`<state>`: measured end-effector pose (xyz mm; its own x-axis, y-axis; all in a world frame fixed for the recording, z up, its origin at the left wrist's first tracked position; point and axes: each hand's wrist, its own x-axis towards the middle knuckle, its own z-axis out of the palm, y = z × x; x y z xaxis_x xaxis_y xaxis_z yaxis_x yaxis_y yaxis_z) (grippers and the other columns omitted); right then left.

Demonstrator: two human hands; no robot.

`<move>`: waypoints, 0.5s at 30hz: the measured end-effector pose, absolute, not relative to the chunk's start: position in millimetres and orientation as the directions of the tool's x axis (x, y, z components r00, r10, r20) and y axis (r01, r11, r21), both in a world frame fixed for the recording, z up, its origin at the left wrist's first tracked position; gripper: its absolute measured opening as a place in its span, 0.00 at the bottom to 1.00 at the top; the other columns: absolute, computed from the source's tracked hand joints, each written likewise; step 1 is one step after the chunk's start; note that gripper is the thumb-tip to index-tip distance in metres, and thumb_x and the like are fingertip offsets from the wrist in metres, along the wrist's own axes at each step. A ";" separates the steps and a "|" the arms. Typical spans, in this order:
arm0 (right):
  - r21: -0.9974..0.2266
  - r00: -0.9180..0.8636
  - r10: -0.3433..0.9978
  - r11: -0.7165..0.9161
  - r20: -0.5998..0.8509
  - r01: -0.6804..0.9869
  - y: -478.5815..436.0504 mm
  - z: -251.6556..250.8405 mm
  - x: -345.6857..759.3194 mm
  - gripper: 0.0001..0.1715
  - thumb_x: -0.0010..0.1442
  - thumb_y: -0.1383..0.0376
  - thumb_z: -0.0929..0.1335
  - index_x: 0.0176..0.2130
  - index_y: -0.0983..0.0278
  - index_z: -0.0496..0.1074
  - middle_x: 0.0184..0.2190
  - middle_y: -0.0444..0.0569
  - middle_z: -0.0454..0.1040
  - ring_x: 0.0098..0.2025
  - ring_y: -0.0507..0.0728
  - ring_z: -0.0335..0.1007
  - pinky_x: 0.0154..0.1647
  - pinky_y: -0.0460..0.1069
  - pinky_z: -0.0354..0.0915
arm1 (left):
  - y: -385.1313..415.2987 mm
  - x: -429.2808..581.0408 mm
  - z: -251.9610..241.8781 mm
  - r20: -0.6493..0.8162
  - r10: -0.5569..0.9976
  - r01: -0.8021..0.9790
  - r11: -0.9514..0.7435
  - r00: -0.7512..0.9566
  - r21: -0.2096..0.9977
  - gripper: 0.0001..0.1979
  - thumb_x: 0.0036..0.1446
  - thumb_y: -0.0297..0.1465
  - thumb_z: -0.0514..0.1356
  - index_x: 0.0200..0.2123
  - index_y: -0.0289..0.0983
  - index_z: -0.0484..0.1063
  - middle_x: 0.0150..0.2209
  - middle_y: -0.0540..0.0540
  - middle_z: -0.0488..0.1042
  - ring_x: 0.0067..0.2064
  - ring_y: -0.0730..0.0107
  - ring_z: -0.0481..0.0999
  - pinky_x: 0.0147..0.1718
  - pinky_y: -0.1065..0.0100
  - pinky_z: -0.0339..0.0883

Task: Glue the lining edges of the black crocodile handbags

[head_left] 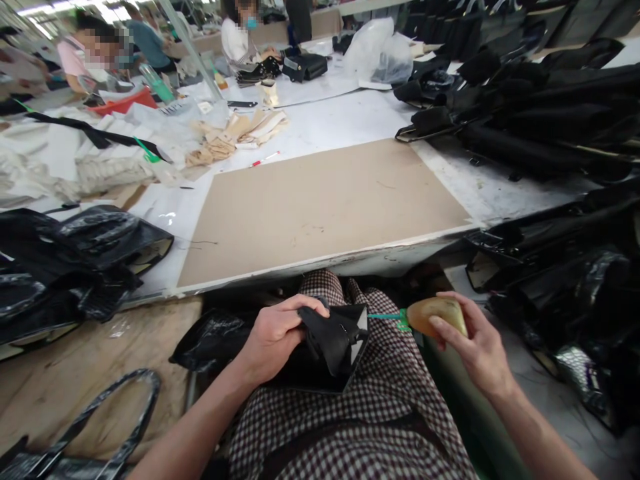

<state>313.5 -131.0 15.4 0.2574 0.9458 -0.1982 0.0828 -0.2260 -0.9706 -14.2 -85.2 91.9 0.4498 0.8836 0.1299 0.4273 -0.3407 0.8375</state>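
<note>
On my lap lies a black bag piece (320,370) with a folded flap and a pale inner edge at its right end. My left hand (277,330) is closed on the flap, thumb and fingers pinching it back. My right hand (473,340) is wrapped round a squeeze glue bottle (437,317) of yellowish, see-through plastic. The bottle lies on its side, its green cap and long thin nozzle pointing left. The nozzle tip reaches the right end of the bag piece; whether it touches cannot be made out.
A brown board (330,200) covers the table before me, a red-and-white pen (264,159) behind it. Black bag parts are heaped at right (550,113) and left (75,260). A strapped bag (115,427) lies lower left. Co-workers (240,40) sit beyond the table.
</note>
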 end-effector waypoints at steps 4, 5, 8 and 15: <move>-0.968 0.229 0.955 -0.222 -0.191 0.118 -117.1 12.2 309.0 0.30 0.52 0.52 0.76 0.50 0.59 0.69 0.34 0.46 0.73 0.21 0.53 0.65 0.18 0.49 0.68 | -85.4 -14.5 92.7 0.119 0.884 0.402 -0.321 0.452 0.858 0.14 0.58 0.17 0.56 0.35 0.37 0.79 0.39 0.47 0.80 0.42 0.69 0.80 0.45 0.70 0.74; -0.967 0.224 0.956 -0.220 -0.189 0.124 -114.9 11.3 308.3 0.30 0.52 0.52 0.76 0.50 0.59 0.69 0.34 0.46 0.73 0.21 0.53 0.65 0.19 0.49 0.68 | -85.3 -14.5 93.1 0.118 0.885 0.401 -0.319 0.451 0.859 0.14 0.58 0.17 0.56 0.35 0.37 0.79 0.39 0.47 0.80 0.42 0.69 0.80 0.45 0.70 0.74; -0.967 0.214 0.961 -0.210 -0.177 0.143 -111.0 9.1 306.1 0.30 0.54 0.51 0.76 0.51 0.59 0.68 0.36 0.46 0.72 0.22 0.54 0.66 0.19 0.49 0.69 | -85.1 -14.6 93.7 0.112 0.884 0.407 -0.318 0.454 0.856 0.13 0.58 0.17 0.56 0.35 0.36 0.79 0.38 0.47 0.80 0.42 0.68 0.80 0.45 0.70 0.74; -0.954 0.221 0.967 -0.180 -0.127 0.241 -114.0 12.6 310.3 0.28 0.53 0.53 0.76 0.49 0.59 0.70 0.38 0.47 0.72 0.25 0.54 0.67 0.19 0.47 0.69 | -87.3 -14.8 91.7 0.104 0.859 0.398 -0.335 0.501 0.854 0.11 0.61 0.20 0.57 0.35 0.37 0.79 0.38 0.45 0.80 0.42 0.66 0.80 0.45 0.67 0.74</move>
<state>310.3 -114.0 12.6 0.2207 0.9670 -0.1272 0.2409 -0.1805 -0.9536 -14.8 -87.3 91.7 0.5013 0.8591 0.1036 0.3978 -0.3351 0.8541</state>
